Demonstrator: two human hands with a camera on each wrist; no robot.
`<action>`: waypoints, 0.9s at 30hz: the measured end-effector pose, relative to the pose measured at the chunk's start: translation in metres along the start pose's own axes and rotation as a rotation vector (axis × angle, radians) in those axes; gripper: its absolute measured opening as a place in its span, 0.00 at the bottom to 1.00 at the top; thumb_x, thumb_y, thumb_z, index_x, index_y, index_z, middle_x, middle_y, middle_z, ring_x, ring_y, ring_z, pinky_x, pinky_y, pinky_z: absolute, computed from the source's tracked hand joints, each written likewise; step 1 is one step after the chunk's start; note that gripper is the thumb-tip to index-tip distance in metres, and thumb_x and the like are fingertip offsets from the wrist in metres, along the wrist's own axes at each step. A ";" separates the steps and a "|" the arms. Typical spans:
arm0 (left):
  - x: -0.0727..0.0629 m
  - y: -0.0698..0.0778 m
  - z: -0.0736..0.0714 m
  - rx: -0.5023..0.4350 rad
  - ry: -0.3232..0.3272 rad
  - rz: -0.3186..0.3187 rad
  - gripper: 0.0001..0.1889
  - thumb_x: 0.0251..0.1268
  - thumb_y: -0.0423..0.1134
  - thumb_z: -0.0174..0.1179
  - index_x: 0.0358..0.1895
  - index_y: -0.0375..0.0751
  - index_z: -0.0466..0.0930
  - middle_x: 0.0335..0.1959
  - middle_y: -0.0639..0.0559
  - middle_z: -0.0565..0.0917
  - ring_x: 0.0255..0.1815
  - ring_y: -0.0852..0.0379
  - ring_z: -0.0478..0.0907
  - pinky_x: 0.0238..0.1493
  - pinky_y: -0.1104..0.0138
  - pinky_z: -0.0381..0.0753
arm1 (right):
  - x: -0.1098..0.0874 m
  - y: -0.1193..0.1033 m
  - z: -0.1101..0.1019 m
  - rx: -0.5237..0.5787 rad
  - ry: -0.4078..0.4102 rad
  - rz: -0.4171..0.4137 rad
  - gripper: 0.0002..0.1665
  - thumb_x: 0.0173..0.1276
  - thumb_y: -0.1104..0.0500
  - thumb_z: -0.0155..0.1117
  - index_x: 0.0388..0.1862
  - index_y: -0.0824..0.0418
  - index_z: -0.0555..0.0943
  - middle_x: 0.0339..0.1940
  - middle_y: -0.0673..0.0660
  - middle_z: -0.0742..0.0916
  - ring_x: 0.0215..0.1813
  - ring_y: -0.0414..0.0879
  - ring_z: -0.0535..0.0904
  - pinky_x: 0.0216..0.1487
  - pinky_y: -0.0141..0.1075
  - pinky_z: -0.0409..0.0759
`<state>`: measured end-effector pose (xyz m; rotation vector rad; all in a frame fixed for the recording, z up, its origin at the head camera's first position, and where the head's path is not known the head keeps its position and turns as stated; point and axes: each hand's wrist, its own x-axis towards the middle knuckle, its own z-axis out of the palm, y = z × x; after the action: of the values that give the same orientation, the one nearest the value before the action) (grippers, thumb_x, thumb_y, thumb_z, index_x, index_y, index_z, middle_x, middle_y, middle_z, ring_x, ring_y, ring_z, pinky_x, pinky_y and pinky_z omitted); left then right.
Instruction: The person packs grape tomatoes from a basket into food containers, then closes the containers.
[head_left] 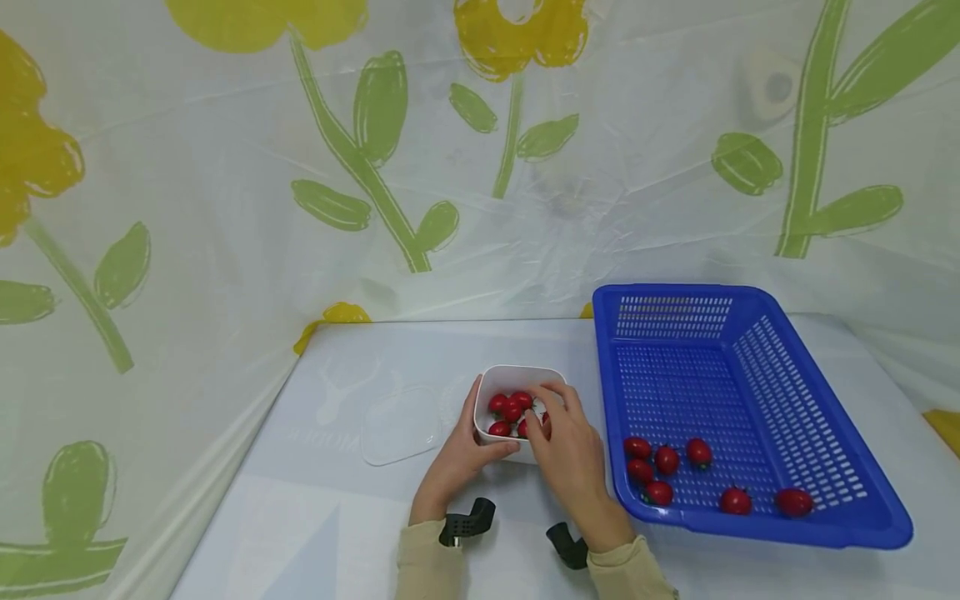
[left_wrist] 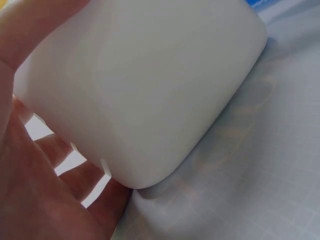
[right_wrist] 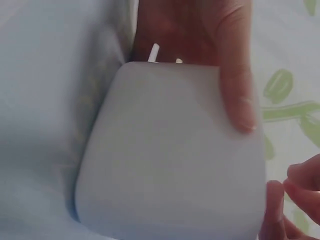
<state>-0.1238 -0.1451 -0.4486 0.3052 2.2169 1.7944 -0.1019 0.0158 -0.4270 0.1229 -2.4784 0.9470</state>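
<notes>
A white plastic container (head_left: 532, 450) stands on the table with several small red tomatoes (head_left: 512, 410) inside. My left hand (head_left: 459, 462) grips its left side, the thumb (right_wrist: 237, 95) on the near wall and the other fingers (left_wrist: 85, 177) round the side. My right hand (head_left: 566, 450) reaches over the right rim, its fingers bent down into the container among the tomatoes. One red tomato shows partly beneath that hand; whether the fingers pinch it is hidden. In the right wrist view, fingertips of the right hand (right_wrist: 300, 195) show past the container's rim.
To the right is a blue plastic basket (head_left: 810, 375) with slotted walls; several tomatoes (head_left: 667, 459) lie along its near end. A clear, flat lid (head_left: 401, 425) lies on the white table (head_left: 300, 500), left of the container. Behind hangs a flower-printed curtain (head_left: 225, 167).
</notes>
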 end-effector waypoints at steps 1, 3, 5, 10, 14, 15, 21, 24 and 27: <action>0.000 0.000 0.000 -0.003 -0.001 0.002 0.51 0.49 0.42 0.66 0.70 0.60 0.37 0.68 0.52 0.52 0.66 0.49 0.52 0.58 0.53 0.62 | 0.000 -0.001 -0.001 0.009 0.003 -0.008 0.19 0.57 0.59 0.63 0.49 0.51 0.77 0.49 0.48 0.75 0.22 0.34 0.64 0.16 0.27 0.63; 0.000 0.000 0.000 -0.005 -0.001 0.004 0.51 0.49 0.42 0.66 0.70 0.59 0.37 0.68 0.52 0.53 0.66 0.49 0.52 0.57 0.52 0.62 | 0.001 -0.004 -0.004 0.034 -0.006 -0.020 0.19 0.58 0.59 0.62 0.49 0.50 0.77 0.47 0.47 0.75 0.24 0.34 0.66 0.18 0.26 0.66; 0.000 0.000 -0.001 0.001 0.001 0.000 0.50 0.49 0.42 0.66 0.70 0.60 0.37 0.67 0.52 0.53 0.65 0.49 0.52 0.57 0.53 0.63 | 0.001 -0.007 -0.008 0.070 -0.026 -0.033 0.19 0.58 0.59 0.62 0.50 0.50 0.76 0.44 0.46 0.75 0.27 0.34 0.68 0.20 0.25 0.69; 0.001 0.000 -0.001 0.007 0.000 -0.005 0.50 0.49 0.44 0.66 0.70 0.61 0.37 0.67 0.51 0.55 0.65 0.49 0.54 0.56 0.55 0.65 | 0.004 -0.014 -0.020 0.216 -0.113 -0.039 0.20 0.61 0.59 0.60 0.53 0.51 0.74 0.44 0.43 0.75 0.33 0.34 0.72 0.23 0.26 0.73; 0.001 0.000 -0.001 -0.007 -0.007 -0.004 0.51 0.49 0.43 0.66 0.70 0.61 0.37 0.67 0.50 0.55 0.64 0.48 0.54 0.55 0.56 0.66 | 0.007 -0.016 -0.033 0.308 -0.170 -0.040 0.21 0.62 0.58 0.59 0.55 0.50 0.73 0.45 0.42 0.76 0.34 0.33 0.72 0.25 0.28 0.74; 0.001 0.000 -0.001 -0.013 -0.011 0.000 0.50 0.49 0.43 0.65 0.70 0.61 0.37 0.67 0.50 0.55 0.64 0.48 0.54 0.55 0.56 0.66 | 0.008 -0.015 -0.036 0.322 -0.170 -0.048 0.21 0.62 0.58 0.59 0.55 0.50 0.73 0.45 0.41 0.76 0.33 0.33 0.73 0.25 0.28 0.74; 0.001 -0.001 -0.001 -0.021 -0.016 0.015 0.50 0.50 0.40 0.65 0.70 0.61 0.37 0.66 0.51 0.55 0.65 0.50 0.54 0.57 0.55 0.62 | 0.010 -0.013 -0.050 0.385 -0.116 -0.139 0.16 0.62 0.59 0.59 0.50 0.52 0.77 0.40 0.42 0.80 0.33 0.34 0.73 0.27 0.30 0.74; 0.001 -0.001 -0.001 -0.013 -0.012 0.013 0.50 0.50 0.41 0.65 0.70 0.60 0.37 0.67 0.51 0.55 0.65 0.50 0.54 0.58 0.54 0.61 | 0.011 -0.014 -0.056 0.398 -0.083 -0.180 0.14 0.62 0.61 0.59 0.48 0.54 0.79 0.38 0.41 0.81 0.33 0.35 0.73 0.27 0.30 0.75; 0.001 0.000 -0.001 -0.015 -0.013 0.009 0.51 0.49 0.42 0.66 0.70 0.60 0.37 0.67 0.50 0.55 0.65 0.49 0.53 0.58 0.54 0.61 | 0.011 -0.013 -0.060 0.401 -0.060 -0.209 0.14 0.61 0.63 0.60 0.47 0.55 0.79 0.38 0.42 0.81 0.35 0.36 0.74 0.27 0.30 0.75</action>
<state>-0.1250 -0.1459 -0.4489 0.3239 2.1954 1.8079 -0.0842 0.0459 -0.3748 0.5371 -2.2398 1.3479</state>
